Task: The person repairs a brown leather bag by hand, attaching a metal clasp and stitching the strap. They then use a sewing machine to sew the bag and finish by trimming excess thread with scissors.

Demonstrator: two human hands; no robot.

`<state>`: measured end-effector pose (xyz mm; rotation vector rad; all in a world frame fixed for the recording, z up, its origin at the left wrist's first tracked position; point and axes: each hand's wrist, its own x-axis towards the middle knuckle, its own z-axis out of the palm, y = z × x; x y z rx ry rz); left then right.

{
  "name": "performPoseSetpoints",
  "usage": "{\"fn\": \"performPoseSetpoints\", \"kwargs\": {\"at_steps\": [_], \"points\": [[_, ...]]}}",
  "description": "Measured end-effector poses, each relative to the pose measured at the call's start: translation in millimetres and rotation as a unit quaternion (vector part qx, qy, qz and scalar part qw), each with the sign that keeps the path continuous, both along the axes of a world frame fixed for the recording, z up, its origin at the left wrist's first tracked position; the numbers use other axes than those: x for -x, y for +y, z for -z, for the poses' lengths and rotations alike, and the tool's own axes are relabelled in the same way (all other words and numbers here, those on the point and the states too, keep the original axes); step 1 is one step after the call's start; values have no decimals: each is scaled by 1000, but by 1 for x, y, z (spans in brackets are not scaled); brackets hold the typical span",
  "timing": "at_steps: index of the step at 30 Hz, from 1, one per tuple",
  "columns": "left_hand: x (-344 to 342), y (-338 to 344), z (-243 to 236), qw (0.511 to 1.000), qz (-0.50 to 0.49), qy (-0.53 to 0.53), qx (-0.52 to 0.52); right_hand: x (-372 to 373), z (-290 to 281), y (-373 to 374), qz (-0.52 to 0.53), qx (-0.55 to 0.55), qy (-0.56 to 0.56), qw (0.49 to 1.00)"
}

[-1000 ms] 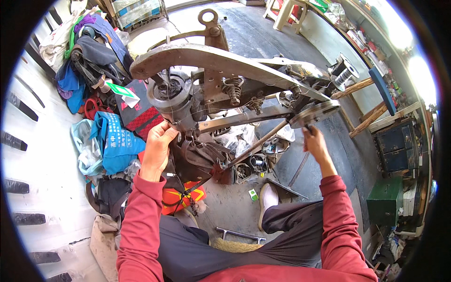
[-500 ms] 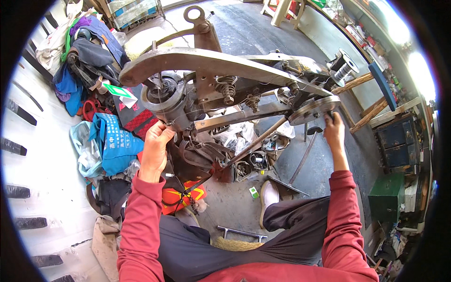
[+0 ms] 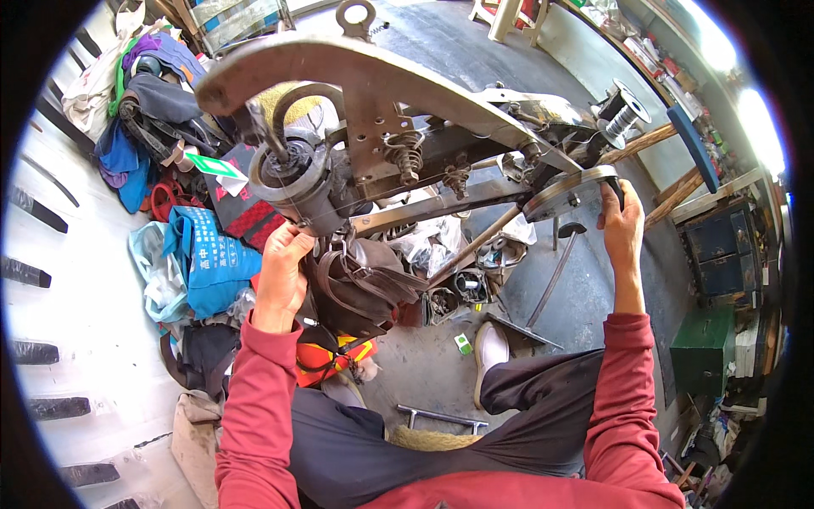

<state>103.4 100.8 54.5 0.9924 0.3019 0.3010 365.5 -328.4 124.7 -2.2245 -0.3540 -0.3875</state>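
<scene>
A metal hand-cranked sewing machine [image 3: 407, 93] stretches across in front of me, its long curved arm ending above a round head [image 3: 297, 182] on the left. At the lower edge of that head, my left hand [image 3: 284, 267] is closed in a pinch; what lies between its fingertips is hidden. A brown leather bag [image 3: 352, 284] hangs just right of that hand, under the head. On the right, my right hand [image 3: 623, 225] grips the rim of the handwheel [image 3: 568, 195], fingers curled behind it. A thread spool [image 3: 627, 119] sits beyond the wheel.
Clothes [image 3: 170, 93] and a blue bag [image 3: 212, 263] are heaped at left. Beneath the machine stand small open containers [image 3: 441, 305] of parts. A metal stand [image 3: 543, 293] rests near my foot. A green box [image 3: 704, 348] and a blue-topped wooden stool [image 3: 693, 144] are at right.
My right hand has moved up around the handwheel's rim. The left end of the machine's curved arm has risen, and the linkage over the head has shifted. My left hand stays at the head.
</scene>
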Motion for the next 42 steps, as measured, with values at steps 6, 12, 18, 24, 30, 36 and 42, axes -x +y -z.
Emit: {"fn": "performPoseSetpoints", "kwargs": {"at_steps": [6, 12, 18, 24, 30, 36, 42], "points": [[-2, -1, 4, 1000, -15, 0, -17, -34, 74, -33, 74, -11, 100, 992], [-9, -2, 7, 999, -31, 4, -37, 20, 87, 19, -61, -70, 363, 927], [-6, -7, 5, 999, -47, 12, -24, 51, 14, 42, -175, -56, 184, 966], [-5, -4, 5, 1000, -6, -5, -4, -7, 3, -10, 7, -28, 67, 997], [-7, -1, 7, 1000, -16, 17, -18, -21, 77, -20, 60, 47, 170, 982], [-10, -8, 0, 999, -33, -2, -22, 46, 61, 43, -162, -63, 370, 913], [-9, -9, -7, 999, -16, 10, -34, 24, -7, 15, -140, -102, 97, 980]]}}
